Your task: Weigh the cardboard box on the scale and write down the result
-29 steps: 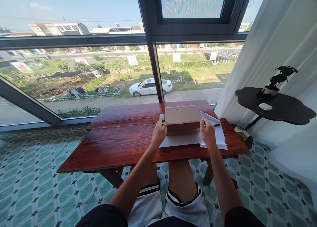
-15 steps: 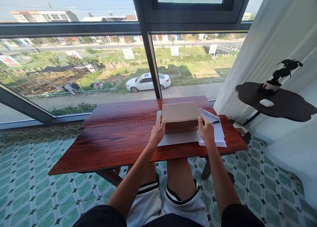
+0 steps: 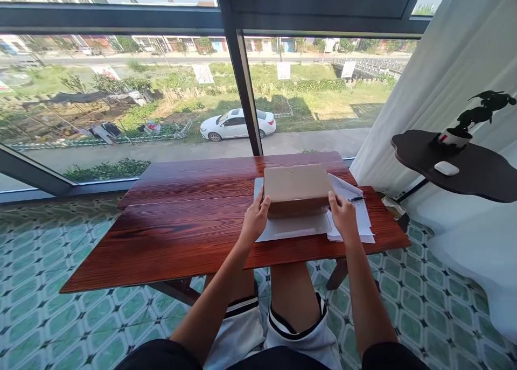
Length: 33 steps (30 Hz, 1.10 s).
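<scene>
Cardboard box (image 3: 298, 189): closed, on white paper (image 3: 297, 227) at the counter's (image 3: 181, 235) far right end.
Left hand (image 3: 255, 222): fingers curled on its left side.
Right hand (image 3: 343, 217): fingers clasp its right side.
Progress: box gripped, not visibly lifted or opened; papers with pen (image 3: 355, 199) lie alongside.

Matt tan cardboard box (image 3: 297, 187), white paper sheets (image 3: 355, 219), glossy red-brown grained wood table (image 3: 181, 235), smooth glazed green patterned floor tiles (image 3: 60, 327), dark metal window frame (image 3: 242, 90), white cloth curtain (image 3: 436, 79)
</scene>
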Tool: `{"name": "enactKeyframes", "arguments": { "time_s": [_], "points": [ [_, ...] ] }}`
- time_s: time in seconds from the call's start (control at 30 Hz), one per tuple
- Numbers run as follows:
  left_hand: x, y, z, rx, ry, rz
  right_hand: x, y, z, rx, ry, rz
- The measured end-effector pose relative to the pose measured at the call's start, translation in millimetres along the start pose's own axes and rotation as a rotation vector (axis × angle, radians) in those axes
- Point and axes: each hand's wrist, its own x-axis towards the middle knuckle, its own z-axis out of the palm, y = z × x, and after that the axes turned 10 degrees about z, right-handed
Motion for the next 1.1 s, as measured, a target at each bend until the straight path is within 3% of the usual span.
{"name": "enactKeyframes", "arguments": {
  "time_s": [0.3,0.67,1.1],
  "points": [
    [-6,16,0,0.007,-0.020,-0.083,-1,-2,5,0.029,0.022,-0.014],
    [-6,27,2,0.057,-0.029,-0.061,-6,-15,2,-0.057,0.080,0.039],
    [-19,34,-23,0.125,0.103,-0.031,-22,-36,12,0.026,0.098,-0.081]
  ]
}}
